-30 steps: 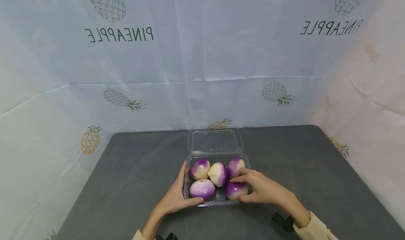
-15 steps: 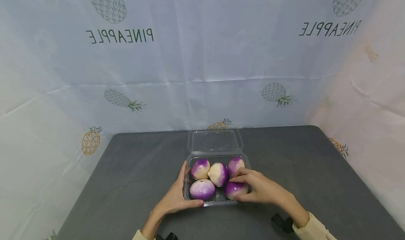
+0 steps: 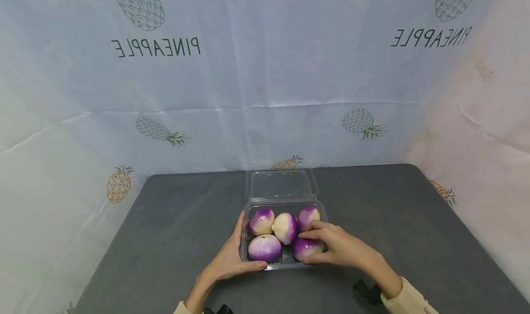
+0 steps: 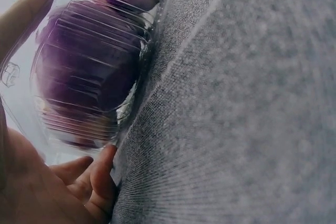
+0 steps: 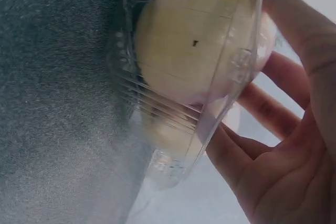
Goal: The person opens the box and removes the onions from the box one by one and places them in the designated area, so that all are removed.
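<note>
Several glossy purple-and-cream turnips lie in a clear plastic clamshell container (image 3: 290, 266). My left hand (image 3: 229, 258) holds the container at its near left corner, thumb along the front rim and fingers up the left side. In the left wrist view, purple turnips (image 4: 86, 59) show through its ribbed wall. My right hand (image 3: 341, 245) grips the near right turnip (image 3: 306, 248) between thumb and fingers. That turnip's cream side (image 5: 181, 40) shows through the wall in the right wrist view. The near left turnip (image 3: 265, 248) sits beside my left thumb, and a middle one (image 3: 285, 228) lies behind.
The container's hinged lid (image 3: 283, 185) is folded back, away from me, on the dark grey table (image 3: 186, 203). A pale curtain (image 3: 265, 74) with printed pineapples hangs behind the table and along both sides.
My right hand has shifted slightly left, and the near right turnip has moved with it toward the middle of the container. My left hand stays at the corner.
</note>
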A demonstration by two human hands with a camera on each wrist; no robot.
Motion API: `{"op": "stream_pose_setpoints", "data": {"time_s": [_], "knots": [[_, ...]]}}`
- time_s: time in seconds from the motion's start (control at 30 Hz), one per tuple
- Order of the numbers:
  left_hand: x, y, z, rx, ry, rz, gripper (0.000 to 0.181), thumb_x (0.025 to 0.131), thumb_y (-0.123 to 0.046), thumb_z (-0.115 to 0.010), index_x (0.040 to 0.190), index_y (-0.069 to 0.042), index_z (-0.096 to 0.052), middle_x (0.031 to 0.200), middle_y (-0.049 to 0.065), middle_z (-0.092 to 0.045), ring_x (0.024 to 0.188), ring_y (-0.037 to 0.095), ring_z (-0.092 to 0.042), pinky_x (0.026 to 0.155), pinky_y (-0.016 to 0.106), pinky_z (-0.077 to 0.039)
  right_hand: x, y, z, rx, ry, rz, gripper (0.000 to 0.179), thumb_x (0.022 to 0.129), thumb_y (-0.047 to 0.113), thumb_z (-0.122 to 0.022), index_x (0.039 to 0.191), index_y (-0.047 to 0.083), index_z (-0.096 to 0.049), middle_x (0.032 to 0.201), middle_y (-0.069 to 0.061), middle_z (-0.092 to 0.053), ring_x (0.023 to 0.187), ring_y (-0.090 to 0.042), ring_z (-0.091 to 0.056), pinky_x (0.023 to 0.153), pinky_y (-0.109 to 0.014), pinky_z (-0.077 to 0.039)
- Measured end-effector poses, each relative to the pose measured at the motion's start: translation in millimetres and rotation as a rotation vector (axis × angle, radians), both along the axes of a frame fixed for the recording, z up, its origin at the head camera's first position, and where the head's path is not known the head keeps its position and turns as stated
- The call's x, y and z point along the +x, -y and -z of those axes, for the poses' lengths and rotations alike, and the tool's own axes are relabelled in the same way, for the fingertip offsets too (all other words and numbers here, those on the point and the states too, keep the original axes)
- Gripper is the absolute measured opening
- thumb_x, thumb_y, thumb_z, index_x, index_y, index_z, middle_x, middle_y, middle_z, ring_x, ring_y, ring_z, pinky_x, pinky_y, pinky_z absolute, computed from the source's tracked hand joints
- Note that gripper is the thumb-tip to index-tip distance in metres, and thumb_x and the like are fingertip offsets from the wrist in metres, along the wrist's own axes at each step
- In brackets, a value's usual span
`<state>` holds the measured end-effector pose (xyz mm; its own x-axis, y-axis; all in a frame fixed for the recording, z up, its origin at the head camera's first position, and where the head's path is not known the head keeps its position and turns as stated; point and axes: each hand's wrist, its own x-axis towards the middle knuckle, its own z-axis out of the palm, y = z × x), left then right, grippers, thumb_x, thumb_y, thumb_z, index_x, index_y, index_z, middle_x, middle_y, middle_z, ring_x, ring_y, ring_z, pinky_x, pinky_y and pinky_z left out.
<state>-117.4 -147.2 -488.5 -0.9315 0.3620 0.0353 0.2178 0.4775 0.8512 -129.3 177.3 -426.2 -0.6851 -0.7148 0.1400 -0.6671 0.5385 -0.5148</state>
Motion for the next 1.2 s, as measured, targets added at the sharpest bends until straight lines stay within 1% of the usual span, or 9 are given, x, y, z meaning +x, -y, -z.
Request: {"op": "stream_pose_setpoints", "data": {"time_s": [0.17,0.3,0.4,0.53,0.77,0.9,1.0,1.07,1.2], "knots": [[-0.2,0.6,0.0,-0.015,0.001,-0.003,0.141,0.071,-0.039,-0.091,0.165,-0.011,0.009,0.166,0.026,-0.027,0.139,0.038,-0.050,0.111,0.064,-0.038,-1.4,0.8,3.0,-0.015,-0.042,-0.007,0.037,0.092,0.036,-0.078,0.120,0.012,-0.076,0.114,0.004,-0.066,0.096,-0.002,-0.058,0.079,-0.023,-0.053],[0.1,0.9,0.6,-0.022,0.002,-0.007,0.140,0.071,-0.041,-0.091,0.165,-0.010,0.009,0.166,0.026,-0.026,0.144,0.042,-0.044,0.113,0.066,-0.035,-1.2,0.4,5.0,-0.047,-0.060,0.001,0.034,0.090,0.033,-0.079,0.118,0.013,-0.076,0.113,0.005,-0.066,0.097,-0.003,-0.059,0.079,-0.023,-0.053],[0.4,1.0,0.6,-0.014,0.004,-0.010,0.141,0.070,-0.042,-0.091,0.165,-0.009,0.008,0.166,0.027,-0.026,0.147,0.043,-0.039,0.114,0.067,-0.033,-0.7,-0.3,4.4,-0.075,-0.051,0.005,0.034,0.089,0.032,-0.080,0.118,0.013,-0.076,0.115,0.004,-0.067,0.099,-0.005,-0.061,0.079,-0.023,-0.054],[1.0,0.8,-0.1,0.003,0.022,-0.012,0.141,0.069,-0.042,-0.092,0.165,-0.010,0.006,0.167,0.026,-0.025,0.149,0.041,-0.037,0.116,0.065,-0.031,-0.4,-0.9,1.6,-0.113,-0.029,0.005,0.035,0.088,0.029,-0.080,0.118,0.012,-0.076,0.116,0.002,-0.067,0.101,-0.006,-0.062,0.079,-0.022,-0.055],[0.3,1.6,0.4,-0.002,0.015,-0.007,0.141,0.070,-0.041,-0.091,0.165,-0.011,0.008,0.167,0.026,-0.025,0.149,0.042,-0.038,0.115,0.066,-0.031,-1.1,-3.3,-3.7,-0.159,-0.013,-0.001,0.035,0.087,0.027,-0.082,0.117,0.013,-0.076,0.115,0.004,-0.067,0.100,-0.003,-0.061,0.079,-0.021,-0.055],[0.1,1.1,-0.2,0.015,0.038,-0.011,0.140,0.069,-0.042,-0.092,0.166,-0.015,0.006,0.168,0.024,-0.024,0.150,0.039,-0.037,0.116,0.065,-0.031,-0.8,-5.7,-10.3,-0.196,0.014,0.009,0.035,0.088,0.029,-0.082,0.119,0.015,-0.076,0.118,0.005,-0.066,0.101,-0.002,-0.061,0.079,-0.023,-0.057],[-0.7,1.2,-0.2,0.017,0.045,-0.011,0.139,0.070,-0.042,-0.091,0.166,-0.016,0.007,0.168,0.023,-0.023,0.149,0.039,-0.038,0.116,0.065,-0.031,-1.8,-8.2,-15.1,-0.233,0.014,0.026,0.036,0.088,0.029,-0.082,0.121,0.015,-0.075,0.118,0.003,-0.066,0.101,-0.003,-0.061,0.078,-0.025,-0.057],[-1.3,1.2,-0.6,0.020,0.045,-0.009,0.139,0.070,-0.041,-0.091,0.166,-0.016,0.007,0.168,0.024,-0.022,0.148,0.039,-0.040,0.116,0.065,-0.032,-3.0,-10.3,-17.7,-0.245,-0.009,0.055,0.037,0.087,0.029,-0.083,0.121,0.015,-0.075,0.116,0.004,-0.066,0.100,-0.003,-0.061,0.078,-0.025,-0.056],[-2.4,1.3,-1.4,0.020,0.041,-0.006,0.139,0.070,-0.041,-0.091,0.165,-0.014,0.006,0.168,0.024,-0.022,0.146,0.038,-0.042,0.116,0.064,-0.032,-5.8,-14.1,-21.8,-0.270,-0.072,0.111,0.039,0.084,0.022,-0.085,0.121,0.016,-0.075,0.115,0.005,-0.068,0.100,-0.005,-0.063,0.080,-0.026,-0.055]]}}
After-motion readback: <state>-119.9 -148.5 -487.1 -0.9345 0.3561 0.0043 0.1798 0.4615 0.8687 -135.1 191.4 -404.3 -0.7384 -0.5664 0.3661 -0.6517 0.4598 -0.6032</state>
